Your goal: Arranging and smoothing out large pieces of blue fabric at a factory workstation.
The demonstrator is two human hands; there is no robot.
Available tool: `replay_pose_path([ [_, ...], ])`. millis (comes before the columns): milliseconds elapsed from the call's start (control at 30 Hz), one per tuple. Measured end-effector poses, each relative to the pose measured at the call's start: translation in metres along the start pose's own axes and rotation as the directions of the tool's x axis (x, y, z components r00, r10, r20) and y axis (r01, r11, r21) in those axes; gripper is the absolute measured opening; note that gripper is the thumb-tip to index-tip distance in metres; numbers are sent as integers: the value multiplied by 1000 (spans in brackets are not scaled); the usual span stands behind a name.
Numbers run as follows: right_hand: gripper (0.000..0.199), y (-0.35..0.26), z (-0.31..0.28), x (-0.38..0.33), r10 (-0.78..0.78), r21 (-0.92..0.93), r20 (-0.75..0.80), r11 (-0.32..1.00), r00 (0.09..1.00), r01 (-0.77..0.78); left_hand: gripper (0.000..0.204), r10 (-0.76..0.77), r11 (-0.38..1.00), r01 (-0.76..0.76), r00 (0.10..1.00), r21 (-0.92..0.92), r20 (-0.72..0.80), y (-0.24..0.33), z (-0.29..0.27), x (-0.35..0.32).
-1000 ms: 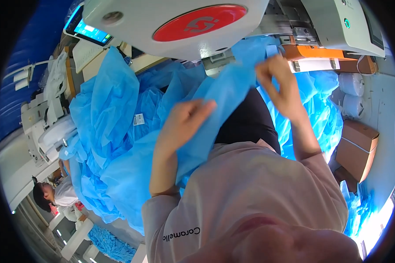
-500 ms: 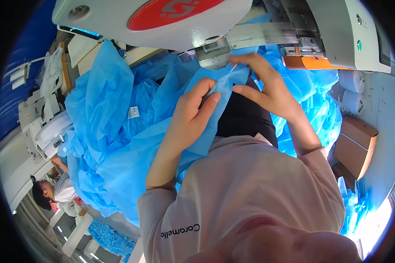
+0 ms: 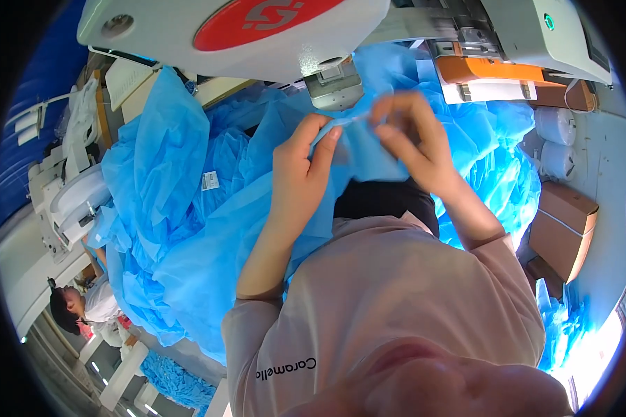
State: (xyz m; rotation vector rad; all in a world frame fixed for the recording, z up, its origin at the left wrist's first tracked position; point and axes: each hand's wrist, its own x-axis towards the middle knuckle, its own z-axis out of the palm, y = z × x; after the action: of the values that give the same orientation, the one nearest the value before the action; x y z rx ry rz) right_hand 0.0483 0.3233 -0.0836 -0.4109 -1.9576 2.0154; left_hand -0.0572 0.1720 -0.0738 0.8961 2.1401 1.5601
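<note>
Head view: blue cloth (image 3: 362,150) spans the gap btwn both hands, just near of the white machine (image 3: 257,59), w/ a blue heap (image 3: 163,146) at left. L hand (image 3: 301,158) pinches its edge, thumb against fingers; R hand (image 3: 416,142) is blurred beside it, can't tell if gripping. Cloth looks thin, light, floppy, prob. slippery; best pinched along the edge.

Left hand (image 3: 299,160) pinches blue fabric (image 3: 365,151), right hand (image 3: 423,144) a blur just beside it, grip unreadable! White machine (image 3: 264,59) ahead of both hands, brown box (image 3: 562,233) well right.
</note>
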Motion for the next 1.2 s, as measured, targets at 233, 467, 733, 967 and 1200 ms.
replay_pose_path([
  [233, 11, 13, -4, 14, -93, -136, 241, 982, 966, 128, 13, -268, 945, 296, 945, -140, 188, 8, -4, -7],
  [467, 14, -9, -17, 13, -436, 258, 637, 898, 636, 357, 18, -152, 927, 314, 813, -203, 561, 35, -20, -27],
  [733, 18, -11, -14, -56, 19, 461, 813, 589, 582, -664, 10, 671, 615, -137, 608, -776, 425, -25, -15, -97],
  [967, 22, 28, -150, -56, 716, -593, -45, 542, 696, -596, 12, -417, 907, 420, 879, -42, -231, -21, -65, -89],
  [1200, 31, -8, -33, -29, -429, -360, 411, 734, 804, 576, 17, -166, 980, 95, 877, 177, 452, 9, -5, -35],
])
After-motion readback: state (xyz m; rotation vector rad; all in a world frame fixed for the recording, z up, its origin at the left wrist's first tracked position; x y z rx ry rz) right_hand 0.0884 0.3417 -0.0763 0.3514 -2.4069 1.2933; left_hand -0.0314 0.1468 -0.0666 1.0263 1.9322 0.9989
